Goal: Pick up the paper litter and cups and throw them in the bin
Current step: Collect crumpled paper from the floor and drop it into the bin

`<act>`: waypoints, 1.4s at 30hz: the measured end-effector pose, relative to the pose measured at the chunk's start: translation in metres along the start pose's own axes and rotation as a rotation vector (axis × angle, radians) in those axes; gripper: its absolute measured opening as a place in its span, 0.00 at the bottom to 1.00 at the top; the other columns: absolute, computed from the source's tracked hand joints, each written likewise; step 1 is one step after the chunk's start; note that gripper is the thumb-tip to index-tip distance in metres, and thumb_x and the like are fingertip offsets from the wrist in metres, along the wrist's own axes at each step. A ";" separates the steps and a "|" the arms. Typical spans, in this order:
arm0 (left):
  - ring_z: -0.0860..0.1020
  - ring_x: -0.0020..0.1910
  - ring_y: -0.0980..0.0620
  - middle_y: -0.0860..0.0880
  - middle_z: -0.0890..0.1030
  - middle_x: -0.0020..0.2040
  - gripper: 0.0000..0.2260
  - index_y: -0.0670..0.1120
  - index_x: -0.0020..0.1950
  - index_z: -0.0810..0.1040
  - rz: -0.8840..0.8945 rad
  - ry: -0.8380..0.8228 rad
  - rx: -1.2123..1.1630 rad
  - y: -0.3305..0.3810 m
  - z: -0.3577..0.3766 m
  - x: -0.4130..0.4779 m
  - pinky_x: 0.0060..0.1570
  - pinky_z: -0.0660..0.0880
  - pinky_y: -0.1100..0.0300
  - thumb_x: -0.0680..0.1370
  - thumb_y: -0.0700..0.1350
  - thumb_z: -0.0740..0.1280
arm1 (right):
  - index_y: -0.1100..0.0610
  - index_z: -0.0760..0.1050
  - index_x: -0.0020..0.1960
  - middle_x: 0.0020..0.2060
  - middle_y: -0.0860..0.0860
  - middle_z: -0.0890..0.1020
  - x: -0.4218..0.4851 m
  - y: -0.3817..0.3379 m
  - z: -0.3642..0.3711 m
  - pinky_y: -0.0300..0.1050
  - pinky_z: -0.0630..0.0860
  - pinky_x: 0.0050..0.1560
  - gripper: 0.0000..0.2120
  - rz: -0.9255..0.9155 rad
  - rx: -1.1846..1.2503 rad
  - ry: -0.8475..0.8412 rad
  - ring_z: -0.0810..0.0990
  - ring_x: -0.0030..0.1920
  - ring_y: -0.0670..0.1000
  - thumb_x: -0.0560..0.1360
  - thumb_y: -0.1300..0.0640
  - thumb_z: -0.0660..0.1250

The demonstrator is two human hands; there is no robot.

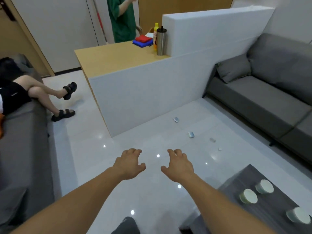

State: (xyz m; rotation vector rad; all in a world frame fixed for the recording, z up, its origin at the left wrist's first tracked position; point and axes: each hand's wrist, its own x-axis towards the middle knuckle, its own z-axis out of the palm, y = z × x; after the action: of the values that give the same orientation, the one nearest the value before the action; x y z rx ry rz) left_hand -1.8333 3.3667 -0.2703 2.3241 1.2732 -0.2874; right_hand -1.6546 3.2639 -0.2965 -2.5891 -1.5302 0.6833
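left hand (130, 163): held out over the floor (152, 200), palm down, fingers loosely curled, grip slack and holding nothing. right hand (178, 166): beside it, apart from it, same pose, grip also holding nothing. paper litter: four small scraps on the glossy white floor beyond the right hand, between the white partition (152, 90) and the grey sofa (261, 102); far scrap (176, 119) and second scrap (191, 134) show a blue-grey tint, third scrap (212, 140) is faint and blurred, smallest scrap (219, 149) is a white speck; what any of them are beyond litter is too small to tell. cups: three, on the dark tabletop (276, 201) at lower right, all blurred; back cup (264, 186) and middle cup (248, 196) close together, near cup (298, 215) apart, close to the frame's right edge; the tabletop itself is cut off by the frame. wooden tabletop (114, 58) behind the partition: folded red and blue cloths (142, 41), yellow bottle (156, 31) partly hidden by a steel tumbler (161, 42). second sofa (25, 149), left: a seated person (42, 92), cut off by the left edge. standing person in green (123, 22), cut off at the top. dark grey shape (125, 225) at the bottom edge, unidentifiable.
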 end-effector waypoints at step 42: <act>0.64 0.70 0.45 0.46 0.64 0.73 0.29 0.48 0.76 0.59 0.186 -0.513 0.055 0.276 0.010 0.830 0.64 0.68 0.48 0.77 0.55 0.61 | 0.50 0.52 0.78 0.73 0.52 0.61 0.652 0.367 -0.109 0.51 0.71 0.59 0.36 0.577 0.198 -0.391 0.65 0.69 0.56 0.75 0.41 0.62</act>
State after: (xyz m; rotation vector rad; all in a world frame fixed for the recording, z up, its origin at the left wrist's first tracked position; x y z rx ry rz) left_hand -1.1480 3.8473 -0.5250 2.1910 0.8005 -0.8012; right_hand -1.0426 3.6475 -0.5206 -2.8526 -0.6848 1.3739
